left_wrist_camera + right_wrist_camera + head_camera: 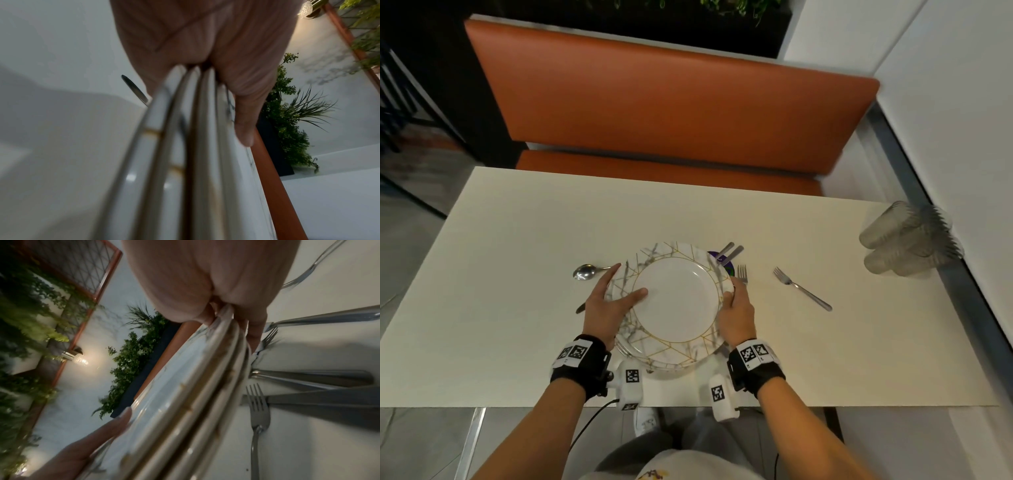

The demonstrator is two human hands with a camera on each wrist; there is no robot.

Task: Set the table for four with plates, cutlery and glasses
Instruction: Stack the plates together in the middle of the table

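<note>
- We look down on a cream-white bench [517, 240] with a matt, even top; its near edge runs just in front of our legs.
- Both our hands grip a stack of plates [674, 294] at the middle of the bench, towards its near side. The plates are white with grey marbling and gold lines on the rim.
- Our left hand [607, 301] holds the left rim, thumb laid on top and fingers [613, 272] curled under the edge; the left wrist view shows several plate edges wedged into that grip.
- Our right hand [736, 308] is clamped on the right rim in the same way, fingers wrapped round the stack's edge.
- Whether the stack rests on the bench or is raised off it we cannot tell.
- A spoon [585, 272] lies just left of the stack, a fork [801, 289] well to the right, and more cutlery [729, 253] pokes out from behind the stack's far right rim.
- A knife [134, 88] shows beside the left hand.
- Stacked clear glasses [904, 240] lie on their sides at the bench's far right edge.
- An orange upholstered seat [671, 113] faces us across the bench, with white wall [945, 102] on the right and green plants [131, 363] above the seat.
</note>
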